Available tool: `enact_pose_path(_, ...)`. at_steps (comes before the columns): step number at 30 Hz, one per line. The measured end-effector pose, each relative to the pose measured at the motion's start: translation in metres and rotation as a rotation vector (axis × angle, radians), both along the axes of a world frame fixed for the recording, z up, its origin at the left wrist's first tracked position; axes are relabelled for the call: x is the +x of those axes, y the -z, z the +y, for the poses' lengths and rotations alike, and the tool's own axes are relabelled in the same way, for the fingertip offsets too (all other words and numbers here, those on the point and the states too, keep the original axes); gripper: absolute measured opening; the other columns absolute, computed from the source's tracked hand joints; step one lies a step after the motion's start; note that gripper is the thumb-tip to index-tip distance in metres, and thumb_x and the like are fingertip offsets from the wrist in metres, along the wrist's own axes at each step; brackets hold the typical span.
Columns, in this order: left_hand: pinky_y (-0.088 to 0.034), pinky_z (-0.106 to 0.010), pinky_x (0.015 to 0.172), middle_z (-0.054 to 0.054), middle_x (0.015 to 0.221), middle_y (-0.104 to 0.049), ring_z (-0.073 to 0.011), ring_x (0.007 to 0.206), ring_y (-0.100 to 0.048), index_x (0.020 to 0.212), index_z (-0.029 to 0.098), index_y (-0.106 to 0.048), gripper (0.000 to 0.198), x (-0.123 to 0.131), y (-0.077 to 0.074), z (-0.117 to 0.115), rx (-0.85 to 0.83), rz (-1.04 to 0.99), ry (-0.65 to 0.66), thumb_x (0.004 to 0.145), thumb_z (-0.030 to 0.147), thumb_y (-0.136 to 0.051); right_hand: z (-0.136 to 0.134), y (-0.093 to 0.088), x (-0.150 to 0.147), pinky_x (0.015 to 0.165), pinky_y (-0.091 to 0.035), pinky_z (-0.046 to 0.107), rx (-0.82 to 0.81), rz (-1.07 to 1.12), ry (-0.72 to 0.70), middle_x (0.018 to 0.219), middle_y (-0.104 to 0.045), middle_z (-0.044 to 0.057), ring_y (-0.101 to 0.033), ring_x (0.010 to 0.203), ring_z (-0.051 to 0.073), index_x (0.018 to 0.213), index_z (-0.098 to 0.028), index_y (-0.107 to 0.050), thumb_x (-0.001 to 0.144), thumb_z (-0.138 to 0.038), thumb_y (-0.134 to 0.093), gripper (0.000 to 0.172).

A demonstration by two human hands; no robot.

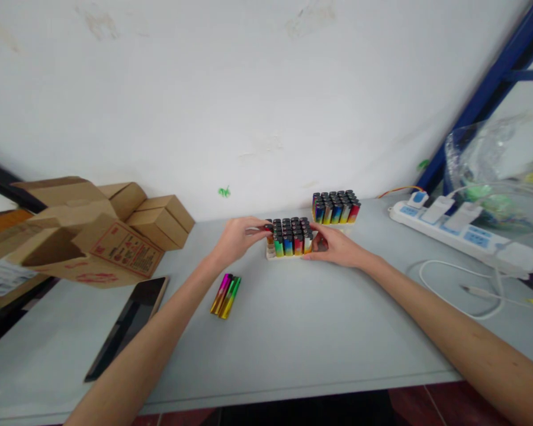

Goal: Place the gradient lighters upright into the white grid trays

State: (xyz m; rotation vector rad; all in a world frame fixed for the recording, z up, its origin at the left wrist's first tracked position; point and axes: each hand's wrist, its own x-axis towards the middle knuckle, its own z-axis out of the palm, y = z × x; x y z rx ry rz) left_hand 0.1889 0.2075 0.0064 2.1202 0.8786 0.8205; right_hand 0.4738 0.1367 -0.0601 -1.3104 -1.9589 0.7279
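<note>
A white tray (284,257) at the table's middle holds rows of upright lighters (288,245) with black tops and shiny coloured bodies. My left hand (241,238) pinches a dark-topped lighter (269,228) at the tray's left end. On the right end, my right hand (334,245) has thumb and fingers around the tray's side, touching the lighters there. Nearer me, to the left, two loose lighters (225,296), one magenta and gold, one green and gold, lie side by side. Behind and to the right stands a second block of lighters (336,208).
Open cardboard boxes (111,242) stand at the left, with a dark tablet (131,322) lying in front. A white power strip (464,234) with plugs and a looped white cable (459,313) are at the right. A wall (266,106) rises behind the table.
</note>
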Motion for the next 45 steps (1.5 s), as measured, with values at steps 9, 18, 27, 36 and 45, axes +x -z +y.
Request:
enact_pose_path(9,-0.064,-0.038,0.078,-0.002,0.087,-0.078,-0.0204,0.079,-0.077,0.102,0.024,-0.045,0.042,0.004,0.012,-0.007,-0.024,-0.021,-0.125,0.083,0.043,-0.077,0.0,-0.002,-0.001,0.073,-0.058,0.037,-0.002,0.001,-0.014,0.085,-0.072,0.004,-0.069,0.077,0.024,0.146,-0.014,-0.048,0.078,-0.055,-0.082,0.086)
enact_pose_path(18,-0.055,-0.039,0.085,-0.007,0.091,-0.071,-0.0231,0.086,-0.069,0.093,0.021,-0.059,0.026,-0.038,-0.004,-0.055,0.281,0.328,-0.345,0.094,0.047,-0.06,0.001,0.003,0.001,0.072,-0.057,0.038,-0.01,0.002,-0.006,0.086,-0.072,0.004,-0.07,0.078,0.024,0.145,-0.014,-0.047,0.08,-0.054,-0.08,0.083)
enact_pose_path(27,-0.044,-0.035,0.066,-0.007,0.086,-0.067,-0.0275,0.075,-0.067,0.092,0.022,-0.051,0.028,-0.07,0.005,-0.116,0.143,0.939,-0.392,0.099,0.05,-0.05,0.001,0.004,0.001,0.072,-0.057,0.038,-0.005,-0.003,0.006,0.085,-0.07,0.004,-0.068,0.076,0.024,0.144,-0.014,-0.048,0.079,-0.056,-0.08,0.084)
enact_pose_path(36,-0.054,-0.039,0.078,-0.016,0.102,-0.068,-0.0313,0.095,-0.07,0.111,0.012,-0.064,0.029,-0.026,0.016,-0.131,0.336,1.06,-0.305,0.104,0.03,-0.042,0.0,0.002,0.001,0.076,-0.056,0.039,-0.03,-0.017,0.014,0.089,-0.072,0.006,-0.067,0.079,0.024,0.145,-0.011,-0.048,0.079,-0.057,-0.081,0.087)
enact_pose_path(45,-0.061,-0.04,0.072,-0.023,0.119,-0.068,-0.0334,0.1,-0.069,0.124,0.009,-0.068,0.034,0.001,0.022,-0.134,0.472,1.181,-0.18,0.105,0.017,-0.041,0.001,0.001,0.0,0.076,-0.056,0.038,-0.006,0.013,0.003,0.092,-0.073,0.007,-0.068,0.079,0.024,0.146,-0.01,-0.047,0.077,-0.056,-0.083,0.09)
